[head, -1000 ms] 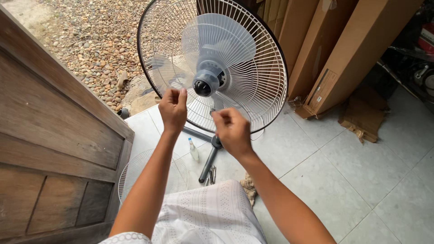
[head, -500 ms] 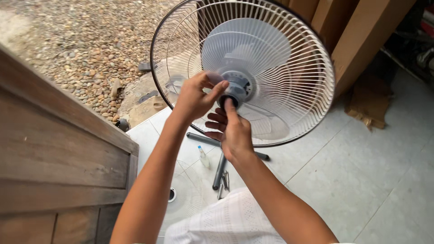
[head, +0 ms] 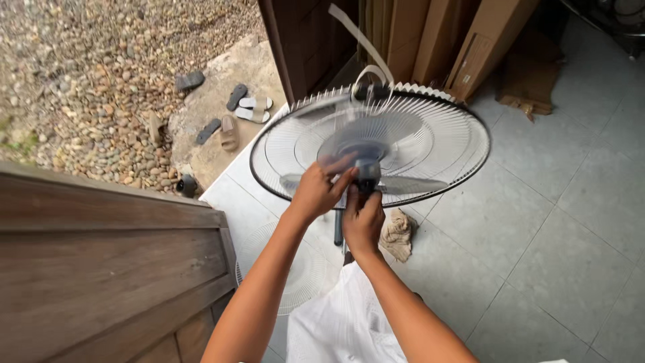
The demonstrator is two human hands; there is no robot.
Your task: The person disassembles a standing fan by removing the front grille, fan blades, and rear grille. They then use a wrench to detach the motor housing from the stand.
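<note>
A standing fan with a round wire guard (head: 443, 111) and translucent grey-blue blades (head: 403, 138) is tilted back so its face points up. My left hand (head: 321, 189) rests its fingers on the dark hub (head: 367, 169) at the centre of the blades. My right hand (head: 363, 218) grips just under the hub, around the top of the fan's pole. The blades and my fingers are blurred. A second wire guard (head: 295, 269) lies flat on the floor below my left arm.
A brown rag (head: 396, 234) lies on the grey floor tiles by the fan's base. A wooden panel (head: 107, 262) stands at the left. Several sandals (head: 235, 114) lie on a stone step by gravel. Cardboard boxes (head: 470, 47) lean at the back.
The fan head has tipped from facing me to lying nearly flat, face up. Both hands have closed in on the hub, and my view has swung to look down on it.
</note>
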